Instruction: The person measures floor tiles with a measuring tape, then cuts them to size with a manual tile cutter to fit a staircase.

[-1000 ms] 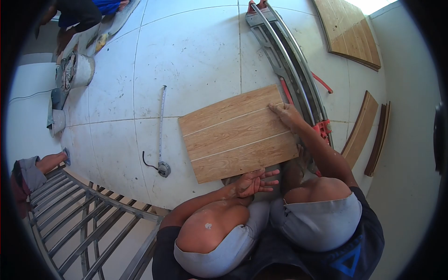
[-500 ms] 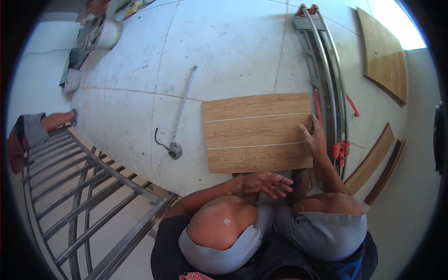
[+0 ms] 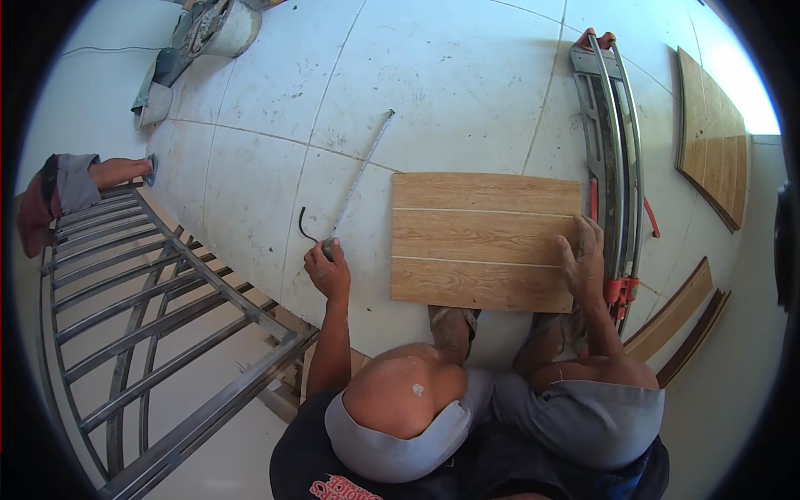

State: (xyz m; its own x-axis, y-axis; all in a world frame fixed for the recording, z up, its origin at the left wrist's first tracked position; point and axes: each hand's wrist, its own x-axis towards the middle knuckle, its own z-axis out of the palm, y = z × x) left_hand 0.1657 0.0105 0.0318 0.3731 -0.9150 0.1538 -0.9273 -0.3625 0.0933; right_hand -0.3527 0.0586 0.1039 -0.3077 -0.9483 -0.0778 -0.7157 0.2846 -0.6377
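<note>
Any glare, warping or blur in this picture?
Head view: white glare at upper right, beside brown wood-grain panels; black vignetting around edges; lens distortion apparently bows the grey metal barred frame; the brown rectangular wood-grain board looks sharp.

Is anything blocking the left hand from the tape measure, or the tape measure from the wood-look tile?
Nothing visible. The left hand has its fingers at the case of the tape measure, and only floor shows between that case and the left edge of the wood-look tile.
</note>
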